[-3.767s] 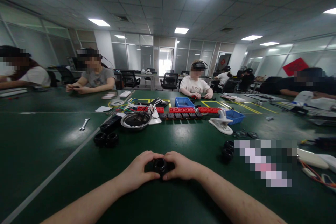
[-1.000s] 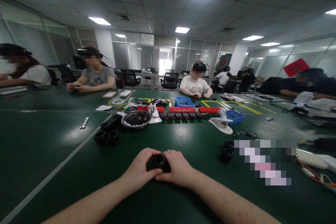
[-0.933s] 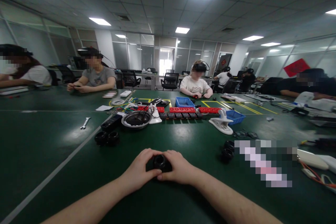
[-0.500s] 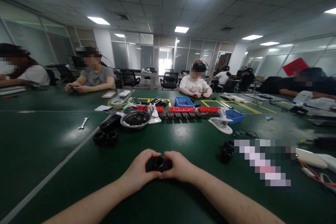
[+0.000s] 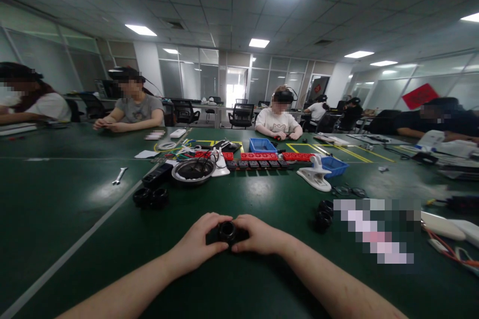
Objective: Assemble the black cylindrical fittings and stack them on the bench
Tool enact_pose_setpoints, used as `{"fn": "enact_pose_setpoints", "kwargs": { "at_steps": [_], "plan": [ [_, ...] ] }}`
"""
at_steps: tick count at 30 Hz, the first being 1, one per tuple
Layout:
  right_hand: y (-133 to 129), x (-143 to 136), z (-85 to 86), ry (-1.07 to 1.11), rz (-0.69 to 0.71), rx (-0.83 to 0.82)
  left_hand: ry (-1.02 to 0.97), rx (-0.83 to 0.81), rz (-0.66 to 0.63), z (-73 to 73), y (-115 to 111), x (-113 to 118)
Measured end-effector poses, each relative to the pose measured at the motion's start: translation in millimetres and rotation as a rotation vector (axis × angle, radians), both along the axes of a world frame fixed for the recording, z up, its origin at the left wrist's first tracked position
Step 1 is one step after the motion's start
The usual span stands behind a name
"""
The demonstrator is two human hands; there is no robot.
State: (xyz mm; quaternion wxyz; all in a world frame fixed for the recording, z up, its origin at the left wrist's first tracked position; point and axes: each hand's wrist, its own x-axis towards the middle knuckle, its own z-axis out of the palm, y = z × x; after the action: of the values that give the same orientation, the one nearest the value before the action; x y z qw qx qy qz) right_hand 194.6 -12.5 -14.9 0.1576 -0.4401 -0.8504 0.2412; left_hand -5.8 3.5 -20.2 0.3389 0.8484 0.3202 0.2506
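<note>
A black ring-shaped part [image 5: 226, 231] with a round hole facing up sits low at the table's near middle. My left hand [image 5: 200, 239] is closed on its left side, fingers behind and thumb in front. From the right, my right hand [image 5: 258, 235] curls round the same part, its fingertips and thumb close to those of the left. Part of its right side lies in shadow under the right palm. Two similar black parts [image 5: 160, 197] stand together on the left. Another pair of black parts [image 5: 323, 220] stands on the right.
On the green table [image 5: 93, 269] lie a wrench [image 5: 119, 176], a round metal-rimmed pan [image 5: 192, 172], red power strips [image 5: 258, 156], blue bins [image 5: 263, 145] and a white clamp base [image 5: 315, 178]. Cables [image 5: 454, 251] lie at right. Several people sit around, one person [image 5: 279, 119] opposite.
My fingers have shifted slightly around the black part. More of its front shows, and the two thumbs have drawn a little apart.
</note>
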Motion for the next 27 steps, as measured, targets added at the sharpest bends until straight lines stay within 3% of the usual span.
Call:
{"fn": "enact_pose_setpoints", "kwargs": {
  "at_steps": [7,14,18,23,27],
  "plan": [
    [1,-3,-10.9,0.071,-0.123,-0.078,0.007,-0.010,0.069,3.4,-4,5],
    [-12,-22,-8.7,-0.221,-0.316,0.212,-0.004,0.046,0.184,-0.2,-6,8],
    [-13,-17,-4.5,-0.178,-0.212,0.203,0.001,0.056,0.082,1.2,-4,5],
    [-2,0,1.2,-0.071,0.001,0.046,0.030,0.044,0.003,2.4,-3,2],
    [3,2,-2.7,-0.011,-0.026,-0.028,0.028,0.023,0.013,3.6,-4,4]
  ]
}}
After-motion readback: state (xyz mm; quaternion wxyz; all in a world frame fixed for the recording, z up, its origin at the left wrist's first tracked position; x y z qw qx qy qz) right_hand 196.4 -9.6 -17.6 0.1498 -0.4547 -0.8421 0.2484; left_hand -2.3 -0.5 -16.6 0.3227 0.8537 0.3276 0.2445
